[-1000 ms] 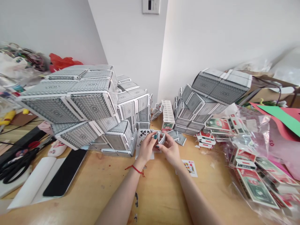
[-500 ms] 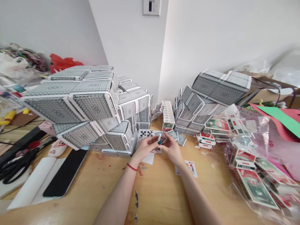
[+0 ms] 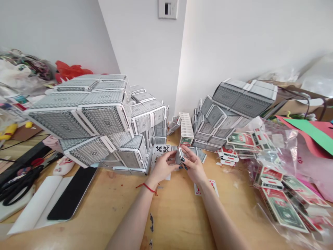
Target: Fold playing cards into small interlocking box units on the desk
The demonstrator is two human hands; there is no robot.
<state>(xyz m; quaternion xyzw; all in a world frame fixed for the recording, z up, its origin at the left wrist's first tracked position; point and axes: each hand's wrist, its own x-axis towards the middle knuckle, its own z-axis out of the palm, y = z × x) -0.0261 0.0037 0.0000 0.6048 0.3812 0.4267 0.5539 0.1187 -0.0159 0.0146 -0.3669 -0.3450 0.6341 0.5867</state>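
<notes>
Both my hands meet over the wooden table (image 3: pixel 109 205) just in front of the card stacks. My left hand (image 3: pixel 163 167), with a red string at the wrist, and my right hand (image 3: pixel 193 165) pinch a small folded playing card piece (image 3: pixel 179 155) between them. A card with black clubs (image 3: pixel 161 149) lies flat right behind my left hand. A face card (image 3: pixel 213 184) lies on the table partly under my right forearm.
A big block of grey-backed folded cards (image 3: pixel 88 118) stands at left, a smaller one (image 3: pixel 231 104) at right. Card boxes in plastic bags (image 3: pixel 281 194) fill the right side. Black scissors (image 3: pixel 15 184), a dark phone (image 3: pixel 71 194) and white paper lie at left.
My hands have closed in on each other and turned the folded card piece upright between the fingertips. The face card is now more covered by my right forearm.
</notes>
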